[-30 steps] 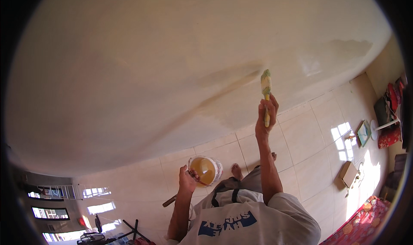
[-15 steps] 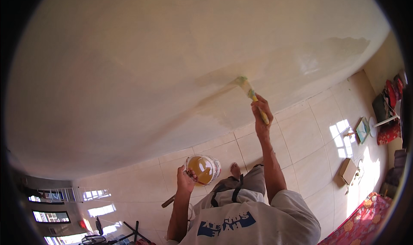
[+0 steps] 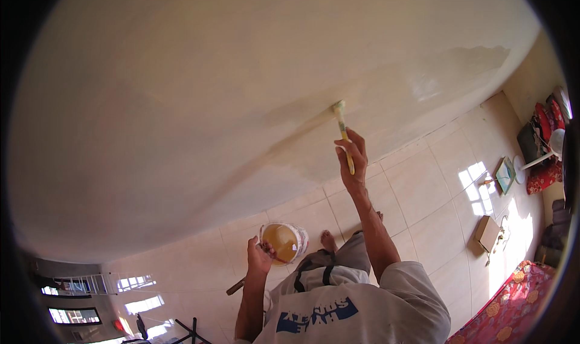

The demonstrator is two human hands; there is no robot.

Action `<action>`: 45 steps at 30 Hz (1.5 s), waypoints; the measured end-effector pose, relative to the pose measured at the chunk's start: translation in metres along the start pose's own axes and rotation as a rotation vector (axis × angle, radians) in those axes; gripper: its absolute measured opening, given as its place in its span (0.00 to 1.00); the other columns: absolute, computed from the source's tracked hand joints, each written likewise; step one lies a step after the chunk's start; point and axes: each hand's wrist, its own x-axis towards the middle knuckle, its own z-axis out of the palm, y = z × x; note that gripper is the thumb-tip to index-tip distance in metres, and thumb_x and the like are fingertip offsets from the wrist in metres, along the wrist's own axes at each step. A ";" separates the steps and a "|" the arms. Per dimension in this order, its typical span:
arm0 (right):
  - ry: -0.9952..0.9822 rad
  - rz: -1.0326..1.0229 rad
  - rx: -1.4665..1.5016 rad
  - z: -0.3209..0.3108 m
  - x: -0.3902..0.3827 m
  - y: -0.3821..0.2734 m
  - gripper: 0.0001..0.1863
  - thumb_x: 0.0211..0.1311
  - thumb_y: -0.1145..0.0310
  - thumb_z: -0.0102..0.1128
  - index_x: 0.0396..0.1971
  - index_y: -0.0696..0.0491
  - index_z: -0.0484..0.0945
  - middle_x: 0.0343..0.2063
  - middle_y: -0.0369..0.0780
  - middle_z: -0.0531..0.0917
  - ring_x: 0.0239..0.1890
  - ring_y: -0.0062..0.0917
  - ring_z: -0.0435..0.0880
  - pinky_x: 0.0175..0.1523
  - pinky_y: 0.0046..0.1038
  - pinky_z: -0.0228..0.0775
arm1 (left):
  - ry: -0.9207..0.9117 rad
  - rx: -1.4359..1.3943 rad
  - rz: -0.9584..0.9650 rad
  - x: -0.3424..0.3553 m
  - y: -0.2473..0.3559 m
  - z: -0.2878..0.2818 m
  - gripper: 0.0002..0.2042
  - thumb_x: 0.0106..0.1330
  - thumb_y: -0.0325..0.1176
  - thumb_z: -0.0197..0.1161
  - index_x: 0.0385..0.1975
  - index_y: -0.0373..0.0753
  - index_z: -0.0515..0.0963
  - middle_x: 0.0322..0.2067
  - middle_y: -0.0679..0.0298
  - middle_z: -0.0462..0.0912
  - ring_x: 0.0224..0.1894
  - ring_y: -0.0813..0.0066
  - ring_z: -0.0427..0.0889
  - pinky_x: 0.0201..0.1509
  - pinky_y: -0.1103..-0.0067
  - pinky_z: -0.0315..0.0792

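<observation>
My right hand [image 3: 352, 157] is closed round the yellow handle of a paintbrush [image 3: 341, 120]. Its pale, green-stained bristles touch the wall [image 3: 199, 84]. Damp, darker patches spread over the wall around the brush and off to the right. With fingers hooked over the near rim, my left hand [image 3: 260, 254] grips a white bucket [image 3: 301, 238]. Yellowish-brown liquid [image 3: 281, 238] shows inside it. A brown stick-like piece [image 3: 235, 286] juts out beside my left forearm; its other end is hidden.
Beige tiles [image 3: 423, 205] cover the floor along the wall's foot. To the right are a tan box [image 3: 487, 234], a green-framed flat object [image 3: 505, 175], a white stand fan [image 3: 538, 161] and a red patterned cloth [image 3: 513, 298]. At lower left stand a white rack [image 3: 84, 285] and black crossed legs [image 3: 193, 332].
My right hand has moved left, and the brush has swung more upright with its bristles slightly higher on the wall. My left hand still holds the bucket in nearly the same place.
</observation>
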 end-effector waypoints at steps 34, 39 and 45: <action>-0.155 0.144 0.389 -0.013 -0.023 0.017 0.08 0.66 0.84 0.60 0.40 0.57 0.83 0.61 0.46 0.79 0.62 0.30 0.78 0.61 0.29 0.72 | -0.024 0.035 0.023 -0.004 0.001 0.002 0.20 0.65 0.54 0.58 0.32 0.40 0.74 0.24 0.63 0.75 0.25 0.67 0.75 0.35 0.66 0.71; 0.053 0.206 0.398 -0.066 0.013 0.067 0.08 0.71 0.79 0.59 0.47 0.56 0.82 0.62 0.46 0.78 0.60 0.30 0.78 0.58 0.31 0.78 | -0.024 0.070 0.015 -0.002 0.000 0.008 0.20 0.66 0.56 0.56 0.32 0.43 0.73 0.25 0.65 0.74 0.26 0.67 0.73 0.37 0.67 0.69; 0.197 0.113 0.193 -0.053 0.010 0.049 0.12 0.68 0.85 0.58 0.43 0.53 0.83 0.60 0.45 0.77 0.62 0.32 0.77 0.59 0.30 0.75 | -0.009 0.051 0.024 -0.008 -0.005 0.008 0.19 0.66 0.55 0.56 0.32 0.43 0.73 0.25 0.65 0.74 0.26 0.68 0.73 0.37 0.68 0.69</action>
